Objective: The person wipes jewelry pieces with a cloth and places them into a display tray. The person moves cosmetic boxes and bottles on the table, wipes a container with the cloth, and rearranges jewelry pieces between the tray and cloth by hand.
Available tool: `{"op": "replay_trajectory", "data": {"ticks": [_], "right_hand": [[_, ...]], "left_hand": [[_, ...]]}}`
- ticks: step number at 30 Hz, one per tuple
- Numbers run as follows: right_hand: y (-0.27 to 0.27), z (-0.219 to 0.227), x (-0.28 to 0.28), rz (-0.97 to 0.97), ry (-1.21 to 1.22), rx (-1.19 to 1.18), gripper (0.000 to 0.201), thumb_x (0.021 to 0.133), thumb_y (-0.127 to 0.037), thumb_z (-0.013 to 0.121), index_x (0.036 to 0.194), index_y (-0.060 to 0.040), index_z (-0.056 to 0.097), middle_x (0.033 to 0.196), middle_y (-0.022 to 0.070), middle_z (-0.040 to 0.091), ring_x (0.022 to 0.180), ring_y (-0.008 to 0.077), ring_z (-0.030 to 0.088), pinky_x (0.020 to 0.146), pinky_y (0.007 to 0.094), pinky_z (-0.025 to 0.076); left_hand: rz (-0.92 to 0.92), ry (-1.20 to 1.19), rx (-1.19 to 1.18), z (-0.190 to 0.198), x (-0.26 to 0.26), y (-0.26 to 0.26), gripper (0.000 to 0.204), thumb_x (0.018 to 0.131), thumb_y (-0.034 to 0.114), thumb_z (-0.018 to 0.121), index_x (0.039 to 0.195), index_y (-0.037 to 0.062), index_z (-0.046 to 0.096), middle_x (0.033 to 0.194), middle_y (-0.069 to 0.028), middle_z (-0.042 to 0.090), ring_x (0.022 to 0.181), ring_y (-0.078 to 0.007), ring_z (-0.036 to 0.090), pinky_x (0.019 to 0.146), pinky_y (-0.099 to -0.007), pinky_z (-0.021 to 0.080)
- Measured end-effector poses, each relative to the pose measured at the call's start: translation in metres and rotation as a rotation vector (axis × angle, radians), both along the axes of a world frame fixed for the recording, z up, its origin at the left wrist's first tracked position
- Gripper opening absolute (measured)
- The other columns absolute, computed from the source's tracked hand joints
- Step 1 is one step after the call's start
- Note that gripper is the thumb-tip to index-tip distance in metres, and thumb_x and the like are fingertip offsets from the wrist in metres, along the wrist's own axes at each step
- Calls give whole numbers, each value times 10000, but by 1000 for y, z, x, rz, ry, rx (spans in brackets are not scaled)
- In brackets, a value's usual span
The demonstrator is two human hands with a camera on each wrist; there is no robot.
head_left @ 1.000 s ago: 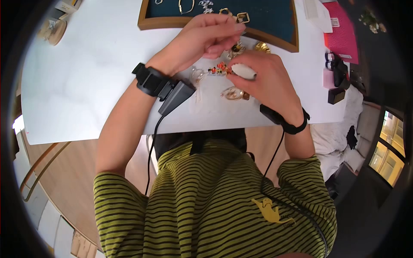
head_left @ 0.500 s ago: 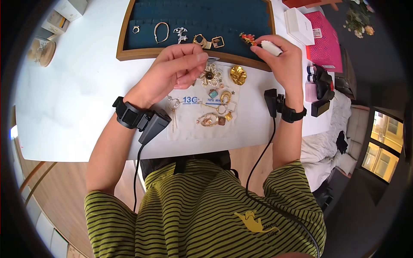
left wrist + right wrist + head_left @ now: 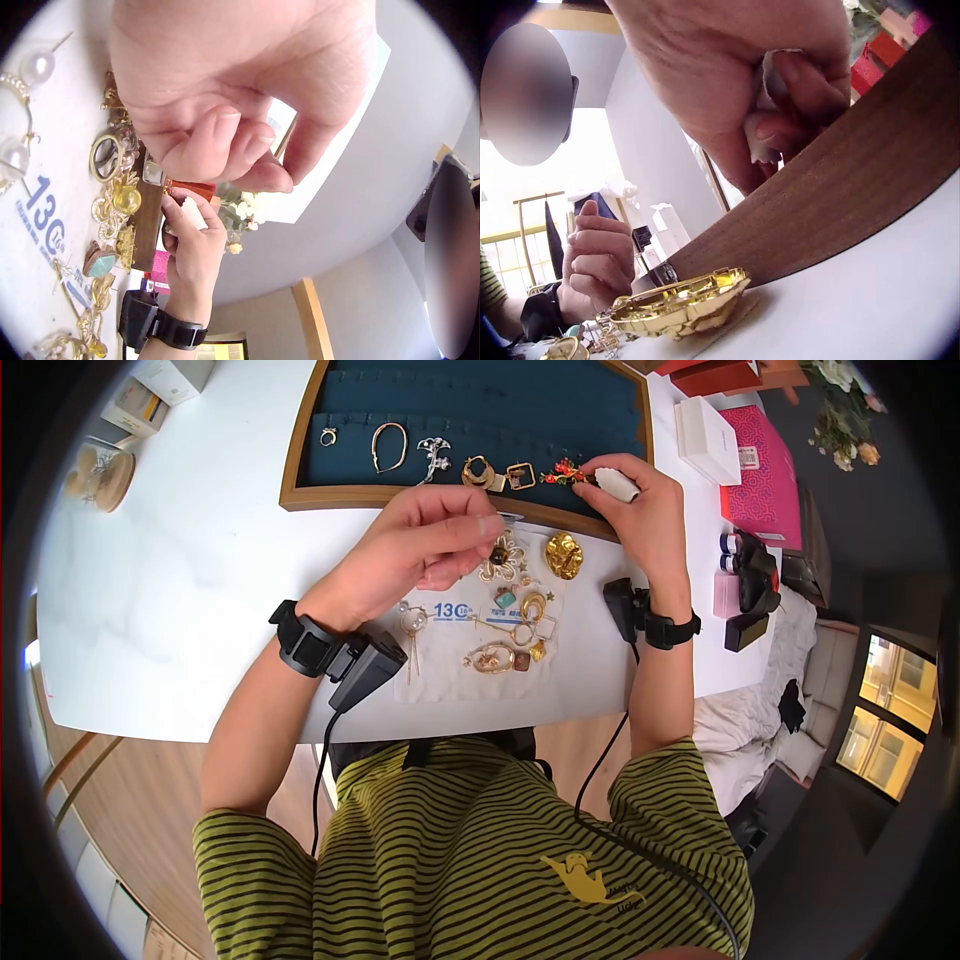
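Observation:
In the head view my right hand [image 3: 645, 510] pinches a red and orange jewellery piece [image 3: 565, 472] low over the teal lining near the tray's front side. A white, cloth-like piece [image 3: 617, 484] is tucked in the same hand, and the right wrist view shows it among the fingers. My left hand [image 3: 425, 540] hovers before the wooden tray [image 3: 400, 503], fingers loosely curled and nothing visible between them. Below it are a flower brooch [image 3: 500, 558] and a gold, crumpled-looking disc [image 3: 564, 556]. Along the tray lie a ring [image 3: 328, 436], a bangle [image 3: 389, 448] and a silver flower piece [image 3: 434, 457].
On a white printed cloth [image 3: 430, 680] lie pearl pieces [image 3: 412, 620], a turquoise-stone piece [image 3: 504, 598] and an oval brooch [image 3: 492, 658]. To the right stand a white box [image 3: 708, 440] and a pink patterned packet [image 3: 760, 485]. Small boxes [image 3: 135, 408] stand far left.
My right hand has carried the red jewellery piece from above the cloth up to the tray, then lowered it near the tray's front side. My left hand keeps its curled pose.

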State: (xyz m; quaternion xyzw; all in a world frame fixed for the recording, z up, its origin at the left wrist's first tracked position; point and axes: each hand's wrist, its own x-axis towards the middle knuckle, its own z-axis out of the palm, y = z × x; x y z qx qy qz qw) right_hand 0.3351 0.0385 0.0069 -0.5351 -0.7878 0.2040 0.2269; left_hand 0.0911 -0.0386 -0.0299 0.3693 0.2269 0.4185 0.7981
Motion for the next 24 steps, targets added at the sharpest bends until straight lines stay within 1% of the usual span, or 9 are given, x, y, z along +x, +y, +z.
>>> {"op": "replay_trajectory", "data": {"ticks": [3,5,9,11,14,19,21,23,24], "right_hand": [[-1,-1,2,3,36,13,179,745,-63,771,903,-27,695,843,86,697,766,206,665,712,279,510],[0,-3,3,18,26,-28,194,758,-43,766,932,-26,684,884,46,702,828,130,646,777,243,497],[-2,-11,0,4,37,-46,208,747,-37,776,925,-22,669,879,48,697,815,135,644,765,252,499],[-3,-13,-1,39,65,23,218,738,-95,784,905,-40,654,855,79,667,657,208,573,605,307,454],[-3,-18,2,62,78,50,226,737,-107,787,899,-43,643,841,79,651,638,219,559,596,310,446],[-4,-20,9,45,122,95,222,742,-109,781,902,-56,638,814,81,632,627,238,542,600,336,436],[-3,-18,10,49,79,55,227,746,-116,778,912,-61,634,820,86,635,651,257,540,631,350,441],[-4,-17,0,12,83,-9,223,757,-130,770,920,-66,632,826,92,635,690,276,557,659,365,447],[-5,-18,-2,17,51,-1,227,762,-139,767,925,-63,630,830,97,638,706,278,572,665,366,453]], "left_hand": [[-15,9,-1,0,0,0,268,978,197,535,747,82,461,654,35,413,518,-33,302,451,-199,215],[-26,8,-1,0,1,0,267,975,195,540,748,81,460,656,34,415,520,-34,304,450,-200,215],[-42,27,-5,3,0,-1,270,971,192,542,741,79,455,661,23,419,524,-38,305,452,-201,218],[-56,41,-19,0,0,-1,274,969,195,543,738,80,451,663,19,421,525,-39,305,453,-202,221],[-57,-67,7,-4,0,0,143,955,146,577,868,33,568,711,18,521,530,-9,356,459,-177,262],[-75,160,98,21,-15,-2,125,942,125,599,861,31,586,744,10,566,564,-21,420,484,-177,310],[-26,417,147,34,-15,-7,88,917,105,648,898,25,617,778,5,604,617,-23,479,540,-177,366],[-2,513,153,41,-32,-8,88,891,92,689,923,19,650,783,15,618,653,-17,497,587,-182,393],[-3,703,226,45,-40,-5,91,894,94,673,918,13,639,810,8,611,687,-36,508,607,-190,401]]}}
